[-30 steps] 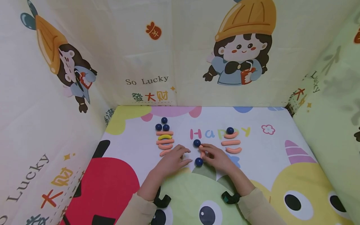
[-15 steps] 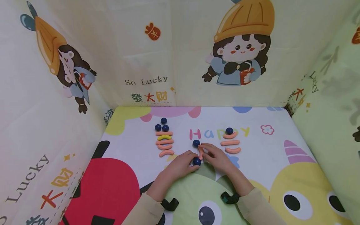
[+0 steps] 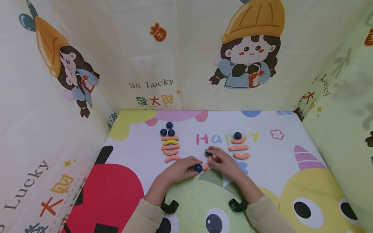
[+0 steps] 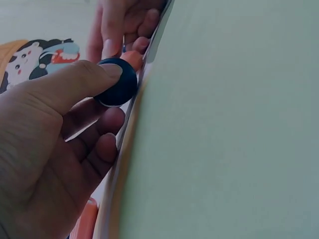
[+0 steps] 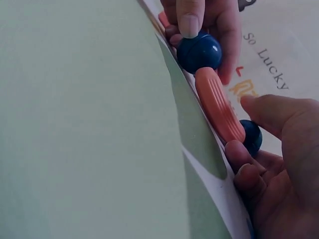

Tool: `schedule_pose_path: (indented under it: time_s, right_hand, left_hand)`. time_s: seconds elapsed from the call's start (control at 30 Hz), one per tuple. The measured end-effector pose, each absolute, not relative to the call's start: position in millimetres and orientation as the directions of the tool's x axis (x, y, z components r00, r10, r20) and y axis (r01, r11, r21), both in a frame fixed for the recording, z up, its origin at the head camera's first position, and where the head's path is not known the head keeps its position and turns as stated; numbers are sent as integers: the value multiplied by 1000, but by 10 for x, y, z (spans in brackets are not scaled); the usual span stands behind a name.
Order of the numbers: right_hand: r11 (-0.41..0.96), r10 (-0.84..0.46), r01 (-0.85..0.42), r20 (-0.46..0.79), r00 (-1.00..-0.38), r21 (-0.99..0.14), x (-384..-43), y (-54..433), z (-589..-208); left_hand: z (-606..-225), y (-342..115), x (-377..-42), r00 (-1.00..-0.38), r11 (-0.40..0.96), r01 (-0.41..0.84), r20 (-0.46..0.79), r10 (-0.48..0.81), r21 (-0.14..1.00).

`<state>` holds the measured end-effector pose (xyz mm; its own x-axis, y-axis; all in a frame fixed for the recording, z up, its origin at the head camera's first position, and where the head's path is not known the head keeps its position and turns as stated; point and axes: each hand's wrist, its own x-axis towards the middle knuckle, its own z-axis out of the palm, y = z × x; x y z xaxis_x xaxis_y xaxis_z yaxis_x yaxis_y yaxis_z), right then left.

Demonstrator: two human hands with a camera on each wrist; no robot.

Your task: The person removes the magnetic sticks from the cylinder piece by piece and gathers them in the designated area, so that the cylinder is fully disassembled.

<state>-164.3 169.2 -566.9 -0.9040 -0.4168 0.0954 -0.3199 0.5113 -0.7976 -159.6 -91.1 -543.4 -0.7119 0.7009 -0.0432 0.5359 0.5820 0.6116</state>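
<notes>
Near the table's middle, my left hand [image 3: 179,170] pinches a dark blue ball [image 3: 197,168] between thumb and fingers. In the left wrist view its thumb presses on that ball [image 4: 119,84]. A curved pink ridged rod [image 5: 219,104] runs from this ball towards a second dark blue ball [image 5: 252,137]. My right hand [image 3: 225,163] curls its thumb and fingers around the second ball at the rod's other end. In the head view its fingers partly cover this ball [image 3: 208,153]. One rod end meets the left-hand ball in the right wrist view.
At left stand three blue balls [image 3: 169,125] above a column of pink rods [image 3: 170,147] and one yellow curved rod [image 3: 170,142]. On the right, one blue ball [image 3: 237,135] sits above three pink rods [image 3: 238,148]. Printed cloth walls [image 3: 198,64] enclose the table's back and sides.
My left hand has reached the nearer ball, gripped it and shifted it left. The pink rod's near end has swung left too. The farther ball has moved right, in among my right fingers.
</notes>
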Motion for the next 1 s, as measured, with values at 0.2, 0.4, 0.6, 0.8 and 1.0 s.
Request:
schedule_pose_path:
  time_s: [0.2, 0.4, 0.6, 0.8, 1.0]
  right_hand:
    - [556, -457, -363, 90, -885, -748, -1624, 1698, -5673]
    - [593, -472, -414, 118, -873, -690, -1602, 1670, -5644]
    - [625, -434, -349, 62, -899, -698, -1593, 1650, -5634]
    - [626, -406, -308, 38, -913, -716, -1596, 1632, -5632]
    - [609, -418, -314, 42, -908, -728, -1602, 1646, -5640]
  left_hand:
    - [-5444, -929, -1603, -722, 585, 519, -47, 690, 623]
    - [-5472, -915, -1596, -726, 579, 527, -25, 688, 623]
    - [-5486, -913, -1588, -731, 595, 525, -35, 681, 609]
    - [-5446, -1016, -1548, -777, 639, 463, -66, 626, 614]
    - [-5408, -1273, -1536, -871, 703, 350, -61, 488, 619]
